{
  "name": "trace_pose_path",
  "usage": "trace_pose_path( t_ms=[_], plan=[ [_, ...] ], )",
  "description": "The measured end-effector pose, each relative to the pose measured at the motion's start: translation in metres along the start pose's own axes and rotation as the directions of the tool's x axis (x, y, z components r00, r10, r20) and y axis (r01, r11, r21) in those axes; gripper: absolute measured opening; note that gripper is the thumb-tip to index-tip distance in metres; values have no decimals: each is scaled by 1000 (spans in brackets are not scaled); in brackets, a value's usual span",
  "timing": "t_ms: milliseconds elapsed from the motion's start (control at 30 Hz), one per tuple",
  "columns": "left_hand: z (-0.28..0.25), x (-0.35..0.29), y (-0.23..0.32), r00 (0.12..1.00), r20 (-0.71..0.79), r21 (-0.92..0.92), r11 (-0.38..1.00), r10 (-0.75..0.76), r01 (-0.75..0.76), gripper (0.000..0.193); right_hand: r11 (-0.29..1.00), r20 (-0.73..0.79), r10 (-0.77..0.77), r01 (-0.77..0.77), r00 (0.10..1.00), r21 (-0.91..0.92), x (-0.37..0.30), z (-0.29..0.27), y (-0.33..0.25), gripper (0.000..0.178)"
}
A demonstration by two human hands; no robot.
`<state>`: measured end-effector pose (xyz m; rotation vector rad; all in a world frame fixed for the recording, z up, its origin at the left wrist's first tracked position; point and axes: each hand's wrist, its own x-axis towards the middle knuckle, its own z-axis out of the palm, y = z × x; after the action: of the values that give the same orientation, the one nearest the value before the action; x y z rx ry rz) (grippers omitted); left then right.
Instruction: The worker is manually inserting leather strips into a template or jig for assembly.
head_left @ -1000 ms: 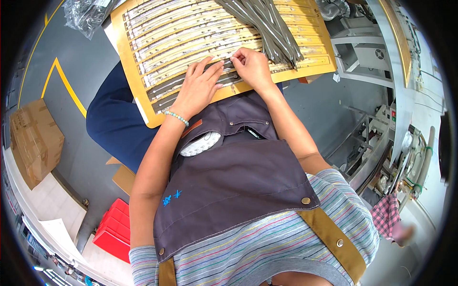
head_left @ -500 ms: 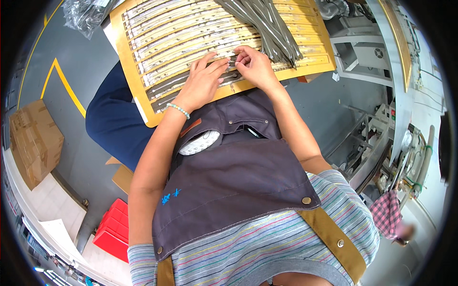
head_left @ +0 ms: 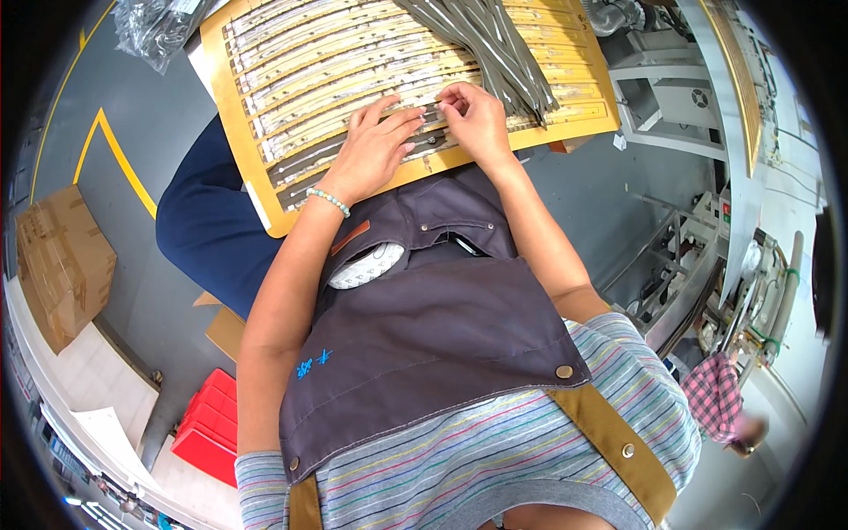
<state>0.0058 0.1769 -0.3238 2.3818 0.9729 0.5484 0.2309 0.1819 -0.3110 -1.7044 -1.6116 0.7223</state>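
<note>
Strips (head_left: 300, 162): dark grey, long, thin; set in lowest rows of the board, nearest the person, running left to right; partly under left hand.
Board (head_left: 237, 115): yellow, flat, many long parallel rows with pale fill; lower edge over the lap, upper edge cut off by the view.
Bundle (head_left: 512, 71): loose grey strips, piled across upper right of board; lower ends lie just beyond right hand; far end out of view.
Left hand (head_left: 375, 150): palm down, fingers spread, pressing lightly over lower rows; not closed round anything.
Right hand (head_left: 477, 124): fingers curled, thumb and index tips nearly meeting at a low row; too small to tell whether a strip is pinched.
Hand gap: fingertips near each other, apart, dark strip showing between.
Bracelet (head_left: 329, 202): pale beads, left wrist.
Apron (head_left: 424, 344): dark, brown straps, over striped shirt (head_left: 495, 442).
Pocket: white patterned item (head_left: 367, 268) sticking out.
Leg (head_left: 199, 194): navy trousers, left of board, partly under it.
Floor left: cardboard box (head_left: 66, 265), yellow tape (head_left: 128, 163).
Lower left: red bin (head_left: 208, 428).
Upper left: clear plastic bag (head_left: 157, 34), near board corner.
Far right: co-worker, pink checked top (head_left: 714, 397), well apart.
</note>
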Motion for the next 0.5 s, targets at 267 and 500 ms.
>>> trace_pose_path(
  t_ms=[267, 500],
  plan=[
    [2, 1, -2, 998, 3, -59, 997, -55, 55, 40, 983, 114, -51, 70, 992, -171, -10, -4, 6, 10],
    [5, 1, -7, 1000, -2, -84, 996, -26, 26, 40, 973, 193, 32, 13, 981, -229, -4, -4, -4, 8]
  ],
)
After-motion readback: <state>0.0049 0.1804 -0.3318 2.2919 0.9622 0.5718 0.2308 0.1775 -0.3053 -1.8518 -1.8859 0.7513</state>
